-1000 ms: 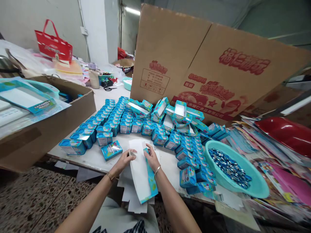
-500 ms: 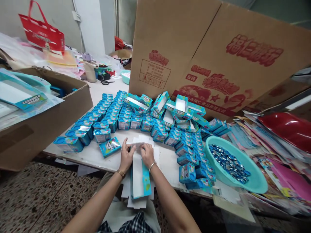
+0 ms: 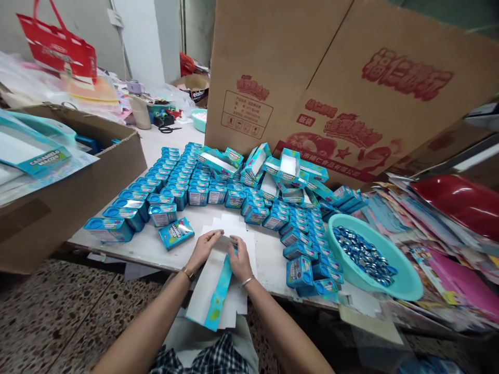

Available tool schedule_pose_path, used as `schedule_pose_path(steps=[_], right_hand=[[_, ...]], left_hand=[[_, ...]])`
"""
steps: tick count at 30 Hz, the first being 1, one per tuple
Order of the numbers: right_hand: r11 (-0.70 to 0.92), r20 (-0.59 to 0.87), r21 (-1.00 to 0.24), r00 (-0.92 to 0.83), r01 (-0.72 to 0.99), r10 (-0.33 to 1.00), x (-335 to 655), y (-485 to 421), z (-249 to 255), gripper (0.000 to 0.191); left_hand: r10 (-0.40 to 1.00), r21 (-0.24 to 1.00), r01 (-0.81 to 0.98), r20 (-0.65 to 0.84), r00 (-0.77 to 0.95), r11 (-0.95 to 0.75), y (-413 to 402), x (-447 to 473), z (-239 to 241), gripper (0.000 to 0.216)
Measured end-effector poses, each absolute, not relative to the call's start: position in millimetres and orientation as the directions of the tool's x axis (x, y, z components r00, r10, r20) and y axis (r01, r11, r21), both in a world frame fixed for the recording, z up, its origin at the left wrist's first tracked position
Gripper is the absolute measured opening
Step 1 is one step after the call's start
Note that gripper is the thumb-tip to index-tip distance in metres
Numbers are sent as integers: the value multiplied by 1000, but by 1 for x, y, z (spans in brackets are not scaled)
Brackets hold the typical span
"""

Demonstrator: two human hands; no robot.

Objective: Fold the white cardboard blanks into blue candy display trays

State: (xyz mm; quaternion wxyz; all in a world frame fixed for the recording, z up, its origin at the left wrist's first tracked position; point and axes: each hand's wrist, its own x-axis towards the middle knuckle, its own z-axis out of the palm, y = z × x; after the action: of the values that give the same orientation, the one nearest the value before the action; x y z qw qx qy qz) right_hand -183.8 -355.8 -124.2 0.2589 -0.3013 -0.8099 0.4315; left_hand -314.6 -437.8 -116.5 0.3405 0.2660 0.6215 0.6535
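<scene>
A partly folded blue carton [image 3: 212,280], white inside, lies over my lap at the table's front edge. My left hand [image 3: 206,247] pinches the left side of its far end. At the right of that end, the fingers of my right hand [image 3: 239,259] are bent around the blue side wall. Beneath it are flat white cardboard blanks [image 3: 248,235]. A blue tin marked Caramelo Macizo [image 3: 176,233] lies on the table to the left of my left hand. Rows of upright blue tins [image 3: 198,195] curve around both hands.
Folded blue trays [image 3: 288,165] are piled before a large cardboard box [image 3: 288,67]. At right, a turquoise basin [image 3: 405,283] holds many shiny blue pieces, beside stacked printed sheets [image 3: 456,280]. An open carton box [image 3: 89,171] stands at left; black scissors [image 3: 168,129] lie behind.
The carton's near end has swung left and now lies slanted, showing more of its white inside. Both hands have opened slightly apart at its far end.
</scene>
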Motion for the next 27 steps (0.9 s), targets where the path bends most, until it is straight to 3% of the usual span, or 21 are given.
schedule_pose_path(steps=[4,12,15,20,27], right_hand=[[457,95,-757,-614,466,784,-164,-364,-125,57],[350,-220,-652,-610,672,761,-157,-350,-116,44],[462,-258,-522,-650,717,715,-161,-349,-110,30],[704,-281,-168,-718,690,637,-171,-361,-97,25],[862,-263,39,-827,505,496,-192,-356,-96,26]], left_hand=[[762,990,-141,-71,-643,-27,-437,-307,-120,41],[619,997,-23,27,-785,-74,-441,-285,-119,35],[546,996,-3,47,-836,-90,-443,-276,-122,31],[417,994,32,72,-906,-103,-447,-263,-127,27],[332,990,77,111,-937,-114,-439,-259,-135,27]])
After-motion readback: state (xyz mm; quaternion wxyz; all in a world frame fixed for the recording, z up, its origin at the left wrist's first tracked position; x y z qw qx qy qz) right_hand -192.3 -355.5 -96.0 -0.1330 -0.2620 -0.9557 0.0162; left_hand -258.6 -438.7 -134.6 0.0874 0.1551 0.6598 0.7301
